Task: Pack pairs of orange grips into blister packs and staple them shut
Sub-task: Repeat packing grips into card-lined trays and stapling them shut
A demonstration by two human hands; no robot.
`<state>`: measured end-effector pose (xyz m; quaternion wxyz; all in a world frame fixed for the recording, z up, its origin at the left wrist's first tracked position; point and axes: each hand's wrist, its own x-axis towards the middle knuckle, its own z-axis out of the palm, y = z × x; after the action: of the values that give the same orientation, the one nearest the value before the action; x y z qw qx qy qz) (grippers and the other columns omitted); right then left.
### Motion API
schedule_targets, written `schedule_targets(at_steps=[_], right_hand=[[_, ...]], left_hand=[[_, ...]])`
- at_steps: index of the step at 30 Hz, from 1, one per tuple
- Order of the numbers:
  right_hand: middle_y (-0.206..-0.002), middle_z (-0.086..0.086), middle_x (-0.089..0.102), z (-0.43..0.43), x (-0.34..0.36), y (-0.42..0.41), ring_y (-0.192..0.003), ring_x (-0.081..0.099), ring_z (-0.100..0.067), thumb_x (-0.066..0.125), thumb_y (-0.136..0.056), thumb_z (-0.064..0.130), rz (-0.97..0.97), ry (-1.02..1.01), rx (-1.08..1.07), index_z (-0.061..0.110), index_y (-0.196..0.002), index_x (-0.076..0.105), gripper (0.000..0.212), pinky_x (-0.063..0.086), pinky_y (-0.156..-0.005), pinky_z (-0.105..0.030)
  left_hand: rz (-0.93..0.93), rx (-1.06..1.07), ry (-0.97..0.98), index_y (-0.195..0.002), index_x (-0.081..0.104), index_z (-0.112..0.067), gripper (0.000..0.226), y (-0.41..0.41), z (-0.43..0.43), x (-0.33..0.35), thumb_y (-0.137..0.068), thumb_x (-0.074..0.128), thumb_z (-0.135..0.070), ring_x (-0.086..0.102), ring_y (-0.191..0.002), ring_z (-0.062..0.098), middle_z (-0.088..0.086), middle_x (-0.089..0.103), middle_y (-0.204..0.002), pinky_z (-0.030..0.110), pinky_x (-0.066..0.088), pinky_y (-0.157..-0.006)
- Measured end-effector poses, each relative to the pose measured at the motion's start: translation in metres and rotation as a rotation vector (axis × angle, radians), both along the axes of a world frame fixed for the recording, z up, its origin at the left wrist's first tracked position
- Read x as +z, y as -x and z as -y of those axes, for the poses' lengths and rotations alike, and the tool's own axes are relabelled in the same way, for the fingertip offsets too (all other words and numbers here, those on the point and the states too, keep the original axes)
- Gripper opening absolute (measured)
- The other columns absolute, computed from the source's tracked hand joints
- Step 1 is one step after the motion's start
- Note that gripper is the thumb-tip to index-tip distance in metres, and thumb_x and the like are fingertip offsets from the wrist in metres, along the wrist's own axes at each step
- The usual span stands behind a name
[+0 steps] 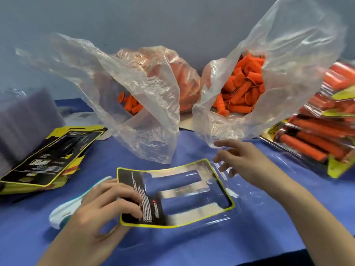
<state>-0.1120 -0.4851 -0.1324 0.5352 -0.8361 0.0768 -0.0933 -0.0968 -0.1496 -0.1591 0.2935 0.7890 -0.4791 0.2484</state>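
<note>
Blue cloth covered the table (192, 246), and the empty blister pack (176, 192) lay flat on it, front and centre, both hollows unfilled. I judged it light, springy and slick, best pinned by its card edge. The left hand (107, 200) had bent fingers on that edge; with the thumb hidden, I could not tell whether it pinched. The right hand (244, 160) hovered at the pack's far corner, fingers apart, holding nothing. Orange grips (242, 87) filled the bag (299, 54) beyond, whose floppy lip hung in the way. A stapler (63, 210) lay beneath the left hand, finished packs (317, 135) at right.
</note>
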Motion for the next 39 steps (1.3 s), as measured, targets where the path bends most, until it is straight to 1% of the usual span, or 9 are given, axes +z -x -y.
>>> schedule_targets(at_steps=[3,9,13,17,24,28,31,34,39], right_hand=[[-0.087,0.011,0.074,0.003,-0.002,0.008,-0.074,0.065,-0.004,0.054,-0.096,0.025,0.054,0.109,-0.029,0.032,-0.113,0.065,0.022,0.05,-0.061,-0.026],[-0.106,0.019,0.065,0.0,-0.011,0.019,-0.1,0.055,0.007,0.055,-0.099,0.022,0.16,0.399,-0.053,0.032,-0.117,0.067,0.024,0.034,-0.082,-0.001],[-0.12,0.018,0.058,0.0,-0.017,0.021,-0.115,0.047,-0.005,0.052,-0.101,0.028,0.098,0.573,0.021,0.033,-0.123,0.064,0.026,0.03,-0.086,-0.013],[-0.121,0.014,0.059,-0.006,-0.022,0.024,-0.112,0.051,-0.015,0.051,-0.101,0.029,0.103,0.713,0.076,0.03,-0.123,0.065,0.026,0.038,-0.095,-0.026],[-0.122,0.015,0.059,-0.009,-0.02,0.025,-0.113,0.049,-0.013,0.047,-0.103,0.03,0.099,0.787,0.118,0.031,-0.125,0.064,0.027,0.034,-0.095,-0.021],[-0.12,0.015,0.06,-0.017,-0.014,0.027,-0.112,0.051,-0.014,0.049,-0.102,0.026,0.139,0.764,0.129,0.031,-0.124,0.065,0.027,0.038,-0.096,-0.027],[-0.122,0.014,0.062,-0.037,-0.011,0.028,-0.116,0.052,-0.015,0.051,-0.101,0.023,0.207,0.772,0.176,0.029,-0.123,0.066,0.027,0.037,-0.099,-0.027],[-0.136,0.019,0.052,-0.064,-0.012,0.029,-0.13,0.039,-0.009,0.047,-0.101,0.034,0.207,0.777,0.289,0.04,-0.129,0.059,0.031,0.028,-0.109,-0.025],[-0.159,0.016,0.025,-0.092,-0.017,0.025,-0.149,0.012,-0.01,0.035,-0.098,0.058,0.125,0.862,0.424,0.044,-0.144,0.039,0.048,0.001,-0.119,-0.025]], left_hand=[[-0.025,-0.018,-0.027,-0.093,0.06,-0.037,0.007,0.002,-0.003,-0.005,-0.096,0.054,-0.04,0.059,-0.106,0.012,-0.018,0.063,-0.108,0.034,0.043,-0.095],[-0.072,-0.034,-0.011,-0.088,0.06,-0.035,0.012,0.003,0.004,-0.006,-0.096,0.053,-0.041,0.06,-0.109,0.013,-0.016,0.064,-0.108,0.025,0.04,-0.098],[-0.124,-0.031,-0.013,-0.082,0.064,-0.029,0.02,0.006,0.007,-0.005,-0.096,0.053,-0.038,0.062,-0.106,0.014,-0.014,0.064,-0.106,0.026,0.042,-0.095],[-0.126,0.014,-0.098,-0.084,0.068,-0.03,0.017,0.01,0.004,-0.004,-0.075,0.057,-0.02,0.061,-0.1,0.01,-0.016,0.065,-0.105,0.027,0.042,-0.09],[-0.179,0.019,-0.292,-0.099,0.069,-0.034,0.05,0.019,-0.002,0.004,-0.061,0.04,-0.019,0.054,-0.114,0.007,-0.018,0.061,-0.119,0.022,0.036,-0.099],[-0.368,0.025,-0.168,-0.102,0.067,-0.038,0.046,0.018,-0.013,0.003,-0.072,0.038,-0.018,0.051,-0.124,0.016,-0.013,0.06,-0.126,0.02,0.035,-0.101],[-0.408,0.233,0.06,-0.093,0.068,-0.034,0.025,0.013,-0.007,-0.004,-0.091,0.047,-0.021,0.059,-0.11,0.009,-0.012,0.065,-0.11,0.017,0.043,-0.089],[-0.477,0.554,0.175,-0.082,0.063,-0.031,0.019,0.007,0.004,-0.013,-0.092,0.059,-0.015,0.059,-0.07,0.003,-0.02,0.065,-0.085,0.014,0.042,-0.063],[-0.611,0.789,0.033,-0.075,0.054,-0.025,0.019,0.001,0.002,-0.015,-0.093,0.057,-0.031,0.055,-0.059,0.009,-0.007,0.06,-0.059,0.041,0.047,-0.064]])
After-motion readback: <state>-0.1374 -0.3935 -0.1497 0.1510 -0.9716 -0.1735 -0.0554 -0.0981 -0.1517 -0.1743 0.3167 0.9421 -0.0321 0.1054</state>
